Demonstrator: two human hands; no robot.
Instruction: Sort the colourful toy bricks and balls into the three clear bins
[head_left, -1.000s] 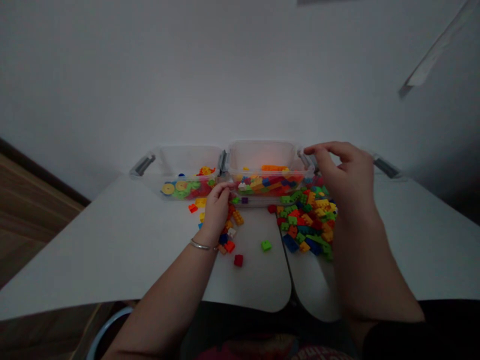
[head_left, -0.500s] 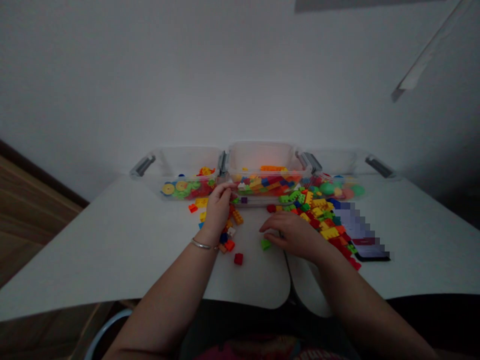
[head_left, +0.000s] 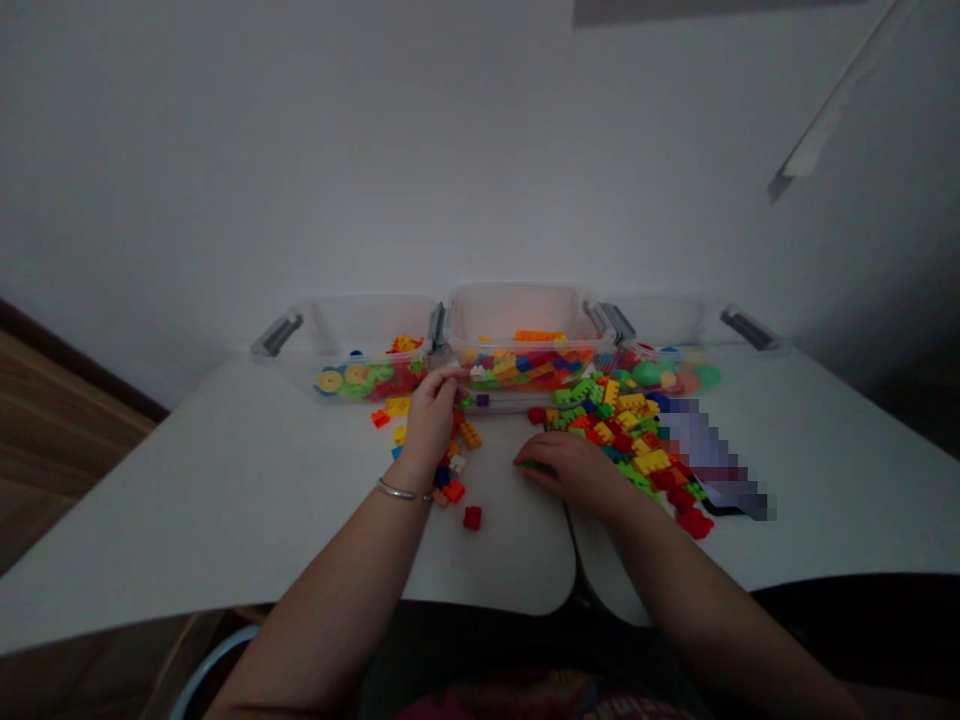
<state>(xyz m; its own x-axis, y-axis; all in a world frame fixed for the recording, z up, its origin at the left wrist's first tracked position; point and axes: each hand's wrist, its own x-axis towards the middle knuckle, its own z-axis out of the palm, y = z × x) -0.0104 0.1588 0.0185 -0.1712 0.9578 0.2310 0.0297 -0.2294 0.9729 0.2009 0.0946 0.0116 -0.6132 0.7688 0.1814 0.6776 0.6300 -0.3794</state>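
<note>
My right hand point(head_left: 574, 468), above the table's middle, pinches a small green toy brick point(head_left: 531, 467) between thumb and fingers. At the front left corner of the middle clear bin point(head_left: 525, 292), my left hand point(head_left: 433, 415) has its fingers curled together; whatever they may hold is hidden. Around the left wrist lie loose bricks, among them an orange brick point(head_left: 454, 491), a white brick point(head_left: 457, 464) and a long yellow-orange brick point(head_left: 470, 433). A red brick point(head_left: 472, 518) sits alone closer to me. Right of my right hand spreads a large mixed brick pile point(head_left: 637, 430).
A left clear bin point(head_left: 375, 300) holds wheels and other pieces; a right clear bin point(head_left: 667, 302) holds round coloured pieces. All the bins stand against the wall point(head_left: 480, 150). A phone point(head_left: 712, 460), partly pixelated, lies beside the pile. A seam point(head_left: 571, 540) splits the tabletop.
The right hand has closed on the green brick that lay on the table and picked it up. The left hand stays by the middle bin. The view has shifted slightly.
</note>
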